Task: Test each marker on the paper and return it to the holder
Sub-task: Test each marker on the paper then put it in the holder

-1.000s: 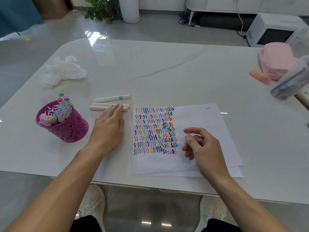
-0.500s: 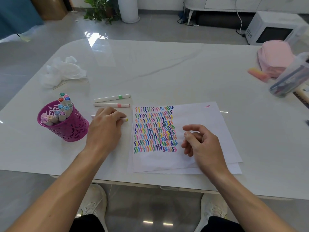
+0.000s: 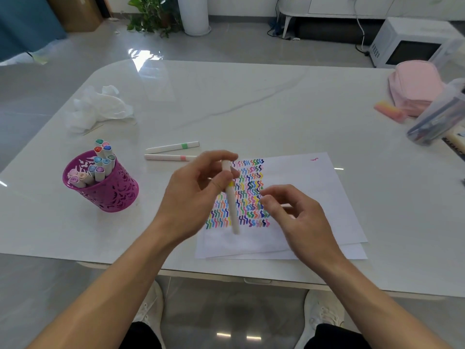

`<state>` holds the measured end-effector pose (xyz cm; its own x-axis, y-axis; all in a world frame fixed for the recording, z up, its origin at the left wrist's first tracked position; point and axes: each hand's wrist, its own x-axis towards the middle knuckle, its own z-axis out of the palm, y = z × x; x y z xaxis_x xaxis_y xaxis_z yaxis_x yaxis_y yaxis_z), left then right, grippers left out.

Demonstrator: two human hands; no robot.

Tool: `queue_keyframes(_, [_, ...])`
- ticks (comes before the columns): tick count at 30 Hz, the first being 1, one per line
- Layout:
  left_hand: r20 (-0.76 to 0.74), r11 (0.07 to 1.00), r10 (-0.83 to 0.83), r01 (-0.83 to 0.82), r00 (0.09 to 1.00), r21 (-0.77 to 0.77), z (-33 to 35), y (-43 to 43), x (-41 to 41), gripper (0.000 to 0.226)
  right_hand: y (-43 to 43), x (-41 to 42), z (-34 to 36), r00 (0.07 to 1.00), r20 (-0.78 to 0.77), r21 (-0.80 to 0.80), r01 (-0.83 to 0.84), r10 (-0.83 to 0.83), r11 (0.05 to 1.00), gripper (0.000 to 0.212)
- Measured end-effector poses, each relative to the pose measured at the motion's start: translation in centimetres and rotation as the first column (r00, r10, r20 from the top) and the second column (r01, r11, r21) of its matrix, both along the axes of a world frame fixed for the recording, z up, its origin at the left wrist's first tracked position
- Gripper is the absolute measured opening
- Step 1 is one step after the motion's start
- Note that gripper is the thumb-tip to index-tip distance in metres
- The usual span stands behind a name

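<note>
1. The left hand is pinching a yellow-banded marker between thumb and fingers near its upper end. It is holding the marker lifted and nearly upright in the middle of the frame, over the paper.
2. The right hand is hovering just right of the marker with its fingers loosely curled. It is gripping nothing and not touching the marker.
3. Judging by this, the step in hand is readying a fresh marker for its test stroke. The marker is blurred, and no bare tip is showing.
4. The next move is probably calling for the right hand to pull off a cap while the left steadies the barrel. A squiggle would then go on a blank part of the sheet.
5. Counting loose markers: one is sitting in the left hand. Two are lying side by side on the table at centre left, a green-banded marker and a pink-banded marker.
6. The holder is standing at the left of the frame. It is carrying roughly a dozen markers, packed too tightly for an exact count.
7. At least two sheets of paper are lying stacked. The top sheet is showing a dense block of coloured squiggles and one lone red squiggle at its upper right.
</note>
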<state>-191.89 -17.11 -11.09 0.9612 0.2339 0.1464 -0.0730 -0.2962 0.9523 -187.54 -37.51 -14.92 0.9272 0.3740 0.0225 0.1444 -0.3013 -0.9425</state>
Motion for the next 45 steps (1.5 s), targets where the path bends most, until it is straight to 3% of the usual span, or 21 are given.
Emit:
queue_keyframes(2, [-0.041,0.988,-0.047,0.040,0.998,-0.148,-0.2,-0.6,0.0,0.016,0.1,-0.3,0.4,0.997,0.009,-0.013,-0.080,0.080,0.997,0.023])
queue_keyframes(4, [-0.099,0.980,-0.090,0.071,0.991,-0.185,-0.6,-1.0,-0.1,0.009,0.1,-0.5,0.5,0.988,0.056,-0.105,-0.135,0.142,0.985,0.037])
queue_keyframes(7, [-0.171,0.985,-0.135,0.114,0.976,-0.128,-1.2,-1.5,-0.4,0.007,-0.1,-0.6,-0.3,0.902,0.358,-0.400,-0.085,0.241,0.913,0.047])
queue_keyframes(11, [-0.253,0.982,-0.171,0.186,0.952,0.034,-1.7,-1.9,-0.7,0.014,-0.8,-0.2,-1.1,0.779,0.522,-0.506,-0.045,0.347,0.862,0.031])
queue_keyframes(16, [-0.329,0.942,-0.167,0.249,0.929,0.225,-2.4,-2.3,-1.2,0.008,-1.2,-0.2,-1.6,0.736,0.539,-0.566,-0.046,0.411,0.823,0.035])
queue_keyframes(21, [-0.340,0.923,-0.155,0.258,0.928,0.285,-2.6,-2.8,-1.4,0.017,-1.3,-0.5,-1.8,0.754,0.490,-0.619,-0.052,0.437,0.784,0.042])
queue_keyframes(24, [-0.308,0.939,-0.129,0.216,0.943,0.267,-2.8,-3.3,-1.5,0.022,-1.4,-0.6,-1.6,0.781,0.434,-0.647,-0.076,0.448,0.759,0.046])
queue_keyframes(38, [-0.282,0.964,-0.042,0.113,0.959,0.239,-3.1,-3.8,-1.7,0.025,-1.1,-1.0,-0.7,0.803,0.469,-0.636,0.018,0.368,0.771,0.040])
queue_keyframes(41, [-0.348,0.941,-0.079,0.185,0.934,0.282,-3.1,-3.8,-1.6,0.024,-1.1,-1.0,-1.0,0.824,0.383,-0.671,-0.063,0.418,0.739,0.049])
queue_keyframes(45, [-0.414,0.905,-0.183,0.317,0.891,0.282,-3.3,-3.7,-1.7,0.034,-1.4,-0.9,-1.2,0.800,0.347,-0.667,-0.158,0.490,0.729,0.044])
